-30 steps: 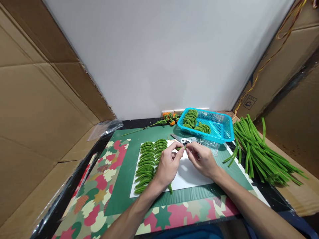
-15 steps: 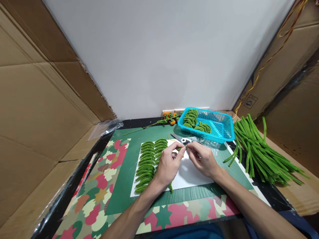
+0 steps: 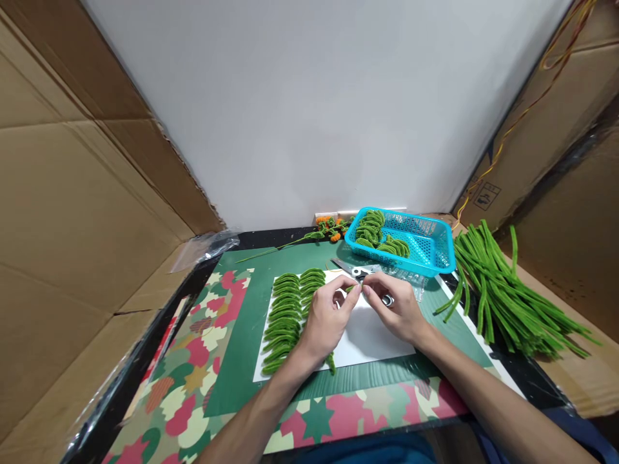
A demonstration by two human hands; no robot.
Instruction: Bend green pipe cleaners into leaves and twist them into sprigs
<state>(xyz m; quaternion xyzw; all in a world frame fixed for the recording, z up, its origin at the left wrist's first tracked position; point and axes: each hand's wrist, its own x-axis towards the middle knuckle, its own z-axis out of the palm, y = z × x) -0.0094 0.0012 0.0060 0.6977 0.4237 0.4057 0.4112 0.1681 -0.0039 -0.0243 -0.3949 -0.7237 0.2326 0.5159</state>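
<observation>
L hand (image 3: 331, 317): thumb + index pinched on small green fuzzy pc (image 3: 349, 289); pc mostly hidden by fingers, exact shape n/a. R hand (image 3: 394, 308): thumb + index pinched at same pc's R end, tips just beside L tips. Pc location: btwn both hands' fingertips, held above white sheet (image 3: 377, 338), near its far edge. White sheet lies on green mat (image 3: 242, 348); mat lies over patterned sheet (image 3: 191, 390), which shows along L side and near edge. On L part of white sheet: L column (image 3: 281, 327) of curved green pcs, stacked front to back; R column (image 3: 312, 281) of same type alongside, partly covered by L hand + wrist; one pc end projects past sheet's near edge, below L wrist. Just beyond fingertips: scissors (image 3: 356, 272), blades pointing far L, handles partly behind R hand; clear plastic bag (image 3: 416, 283) adj. Far side, R of ctr: blue perforated basket (image 3: 432, 265), w/ grouped green pcs (image 3: 371, 227) in its L half. L of basket: orange-flowered stem (image 3: 335, 237), lying flat, stalk twd L. Far R: loose bundle (image 3: 512, 299) of long green fuzzy stems, apart from R hand.
</observation>
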